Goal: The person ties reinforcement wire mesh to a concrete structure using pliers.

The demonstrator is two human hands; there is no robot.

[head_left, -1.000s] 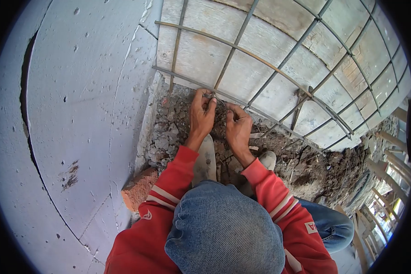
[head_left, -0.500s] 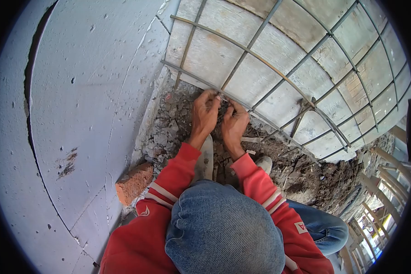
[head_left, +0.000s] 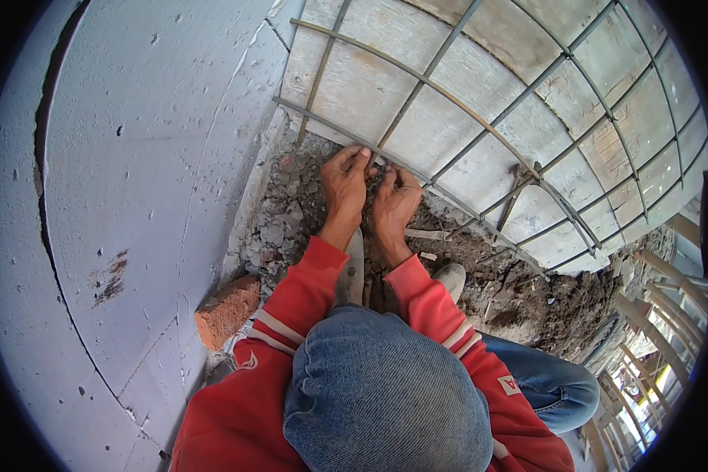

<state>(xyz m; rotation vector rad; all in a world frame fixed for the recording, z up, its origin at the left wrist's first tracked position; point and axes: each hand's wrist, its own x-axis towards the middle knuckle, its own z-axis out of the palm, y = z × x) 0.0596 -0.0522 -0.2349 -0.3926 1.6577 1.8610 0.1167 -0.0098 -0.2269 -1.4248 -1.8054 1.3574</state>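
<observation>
Left hand (head_left: 344,185) and right hand (head_left: 392,203) have drawn together, fingers pinched on the rebar (head_left: 322,124).

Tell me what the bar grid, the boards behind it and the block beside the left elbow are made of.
Bar grid: metal, likely steel, dull grey with brownish patches, made of thin round rods. Boards: weathered wood, pale and unpainted, with grain and plank seams showing. Block: probably fired clay brick, orange-red with a rough, crumbly face.
</observation>
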